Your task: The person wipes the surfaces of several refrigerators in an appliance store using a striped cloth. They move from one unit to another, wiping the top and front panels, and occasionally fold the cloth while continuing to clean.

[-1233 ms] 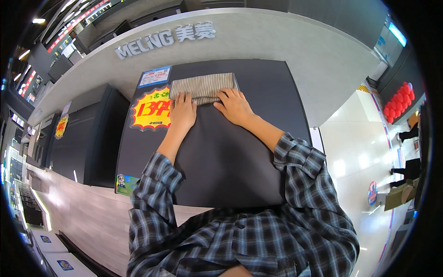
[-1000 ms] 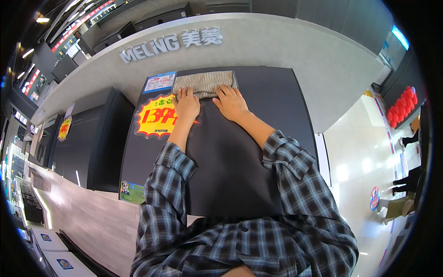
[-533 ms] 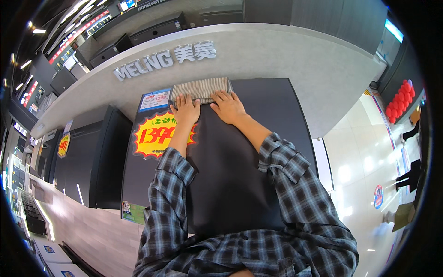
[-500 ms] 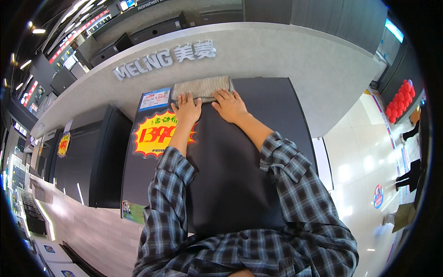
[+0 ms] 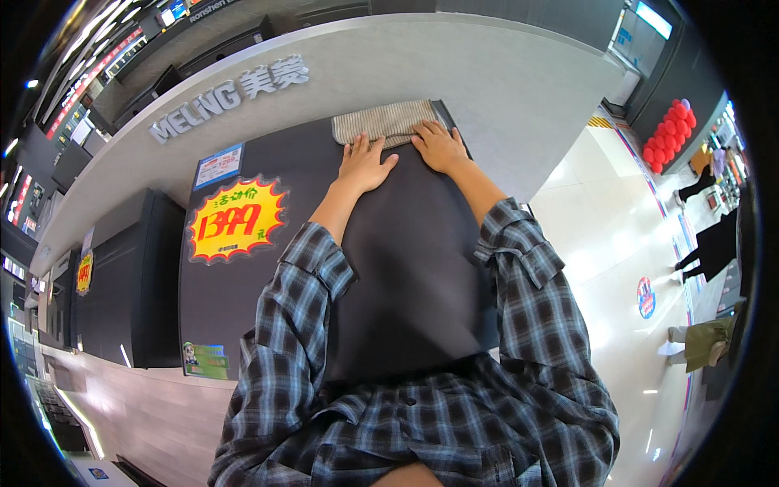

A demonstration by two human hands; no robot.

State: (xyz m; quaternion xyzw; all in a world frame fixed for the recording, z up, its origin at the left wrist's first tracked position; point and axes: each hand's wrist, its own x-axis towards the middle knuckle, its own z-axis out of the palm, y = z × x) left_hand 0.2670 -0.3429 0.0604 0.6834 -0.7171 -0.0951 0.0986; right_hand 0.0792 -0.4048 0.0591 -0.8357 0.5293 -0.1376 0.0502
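A folded striped cloth, beige and brown, lies flat along the far edge of a dark appliance top. My left hand rests with its fingertips on the cloth's near edge, its thumb spread to the side. Farther right, my right hand presses on the cloth's right end with fingers spread. Both hands are open, palms down, the cloth under their fingers rather than gripped. Left of my left forearm, a yellow and red burst-shaped price sign lies on the dark surface.
A blue and white label sits at the top's far left corner, a green sticker at its near left. Behind rises a grey wall with raised silver lettering. Another dark appliance stands left. Red balloons and people are at the right.
Both hands and the cloth have moved rightward along the far edge, to the top's far right corner. The yellow sign is now uncovered by my left arm. The view has shifted too.
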